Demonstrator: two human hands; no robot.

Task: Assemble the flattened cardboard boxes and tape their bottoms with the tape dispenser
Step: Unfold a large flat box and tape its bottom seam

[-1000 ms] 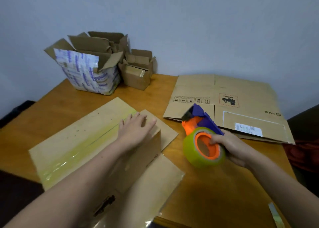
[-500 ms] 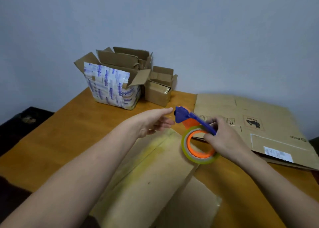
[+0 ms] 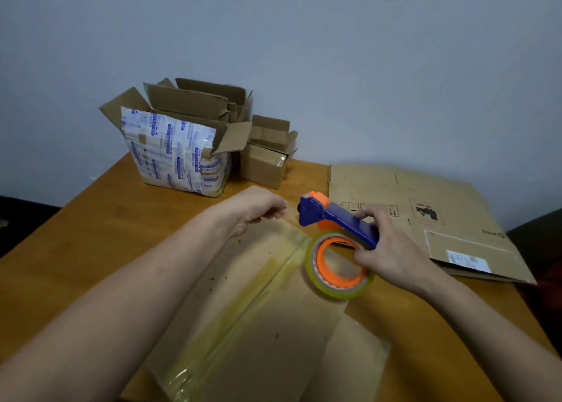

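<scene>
The blue-and-orange tape dispenser [image 3: 337, 223] sits in the grip of the right hand [image 3: 395, 249], whose fingers wrap its blue handle, above the far right corner of the cardboard box [image 3: 258, 310] I am watching through the head camera. Its yellowish tape roll [image 3: 340, 292], on an orange hub, hangs at the box's right edge, and its nose points left, towards the far end of the box's centre seam. The box lies in front of the person on the wooden table [image 3: 91, 234], broad face up, with a yellowish strip of tape running along that seam from the near end to the far end. A loose flap [image 3: 355, 356] sticks out at its near right side. The left hand [image 3: 255, 208] hovers over the far end of the box, just beside the dispenser's nose, fingers curled downward; I cannot tell whether they pinch a tape end or hold nothing. To the right a flattened box [image 3: 425, 219] lies on the table, printed marks and a white label facing up, partly behind the right hand. At the back of the table, against the pale wall [image 3: 334, 67], stand a printed box [image 3: 176, 155] covered in blue-lettered tape with its top flaps open and, just beside it on the right, a small box [image 3: 264, 164], also open
</scene>
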